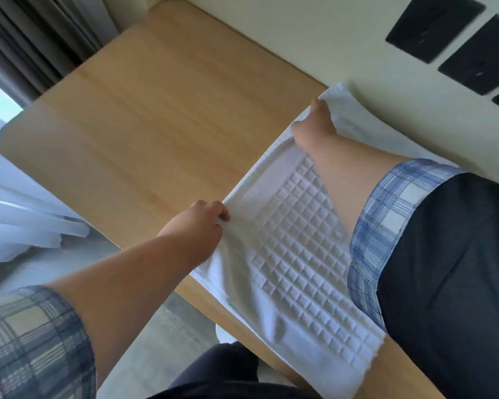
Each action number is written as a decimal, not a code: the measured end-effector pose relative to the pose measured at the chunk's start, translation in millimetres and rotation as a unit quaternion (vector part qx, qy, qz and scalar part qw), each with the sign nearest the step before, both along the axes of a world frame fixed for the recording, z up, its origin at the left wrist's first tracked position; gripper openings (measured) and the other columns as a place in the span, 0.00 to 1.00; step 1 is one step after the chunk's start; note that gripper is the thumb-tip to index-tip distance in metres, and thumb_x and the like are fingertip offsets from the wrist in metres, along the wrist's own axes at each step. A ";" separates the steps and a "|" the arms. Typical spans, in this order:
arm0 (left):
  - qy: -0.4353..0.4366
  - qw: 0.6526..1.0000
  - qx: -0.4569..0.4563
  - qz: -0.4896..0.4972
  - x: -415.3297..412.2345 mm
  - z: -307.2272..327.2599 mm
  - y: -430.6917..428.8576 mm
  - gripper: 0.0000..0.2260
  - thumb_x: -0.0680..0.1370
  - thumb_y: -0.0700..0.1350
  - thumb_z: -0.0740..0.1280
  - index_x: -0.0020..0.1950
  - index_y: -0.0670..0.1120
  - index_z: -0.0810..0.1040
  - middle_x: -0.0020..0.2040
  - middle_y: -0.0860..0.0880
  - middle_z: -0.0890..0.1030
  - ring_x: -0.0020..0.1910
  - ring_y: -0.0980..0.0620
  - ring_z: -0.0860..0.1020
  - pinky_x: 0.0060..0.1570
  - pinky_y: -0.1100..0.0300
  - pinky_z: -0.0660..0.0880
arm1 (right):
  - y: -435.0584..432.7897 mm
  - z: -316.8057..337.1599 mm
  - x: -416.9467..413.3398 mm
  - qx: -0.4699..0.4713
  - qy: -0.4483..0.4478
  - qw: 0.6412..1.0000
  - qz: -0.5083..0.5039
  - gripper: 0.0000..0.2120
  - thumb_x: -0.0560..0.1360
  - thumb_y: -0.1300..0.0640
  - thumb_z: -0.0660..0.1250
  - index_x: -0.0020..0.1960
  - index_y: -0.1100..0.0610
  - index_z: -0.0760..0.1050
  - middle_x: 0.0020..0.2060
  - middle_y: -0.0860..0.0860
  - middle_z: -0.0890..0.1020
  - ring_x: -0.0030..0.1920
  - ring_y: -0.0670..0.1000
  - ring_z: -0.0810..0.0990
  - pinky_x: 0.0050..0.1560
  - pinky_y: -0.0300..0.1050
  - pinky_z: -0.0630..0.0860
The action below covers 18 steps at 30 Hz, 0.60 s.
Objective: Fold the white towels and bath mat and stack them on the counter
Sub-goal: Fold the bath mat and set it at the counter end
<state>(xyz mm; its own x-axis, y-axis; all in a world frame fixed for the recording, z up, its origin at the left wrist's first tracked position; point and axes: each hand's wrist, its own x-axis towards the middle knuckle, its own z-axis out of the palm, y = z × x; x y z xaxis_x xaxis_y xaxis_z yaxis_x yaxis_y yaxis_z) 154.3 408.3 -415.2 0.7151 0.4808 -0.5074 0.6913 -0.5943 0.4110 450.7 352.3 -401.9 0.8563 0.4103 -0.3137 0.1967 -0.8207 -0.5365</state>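
**Bath mat mid-fold, nothing stacked yet**

One white bath mat (294, 254), embossed with a grid of squares, lies along the right side of the wooden counter (156, 110), its near end hanging over the front edge. The person's left hand (205, 217) pinches the mat's left border with curled fingers. The right hand (317, 119) reaches to the far end by the wall, its fingers closed on the cloth there.

Judging by this, the work is early. The mat is spread almost full length and only now being taken up for a fold, and no folded stack shows anywhere on the counter.

Smooth white fabric (357, 119) lies past the right hand against the wall. It may be a separate towel or the mat's own plain end, and the blur does not settle which.

Counted: one mat, two hands both gripping it, perhaps one towel, and three dark wall plates (435, 27), the lowest cut off by the frame edge.
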 end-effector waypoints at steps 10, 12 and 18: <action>-0.051 0.985 0.090 -0.141 8.6 32.1 -67.5 0.28 0.76 0.40 0.62 0.73 0.59 0.62 0.64 0.51 0.66 0.63 0.48 0.67 0.62 0.53 0.66 | -62.0 4.1 -24.0 0.179 -0.037 0.983 0.025 0.21 0.76 0.59 0.58 0.67 0.49 0.74 0.67 0.47 0.74 0.65 0.45 0.73 0.61 0.37 0.71; -0.027 0.977 0.022 -0.209 14.1 33.0 -99.8 0.25 0.80 0.45 0.60 0.75 0.60 0.57 0.65 0.50 0.67 0.62 0.47 0.70 0.56 0.52 0.70 | -94.7 -4.5 -19.6 0.097 -0.142 0.975 0.143 0.16 0.77 0.59 0.61 0.63 0.54 0.78 0.65 0.51 0.76 0.65 0.50 0.75 0.63 0.41 0.70; 0.076 0.955 0.111 -0.263 13.5 13.1 -143.6 0.27 0.82 0.62 0.51 0.78 0.58 0.45 0.73 0.46 0.56 0.70 0.44 0.60 0.68 0.46 0.63 | -174.0 -29.2 -3.1 -0.116 -0.093 0.956 0.252 0.28 0.82 0.42 0.56 0.79 0.44 0.55 0.81 0.48 0.50 0.80 0.51 0.46 0.77 0.55 0.43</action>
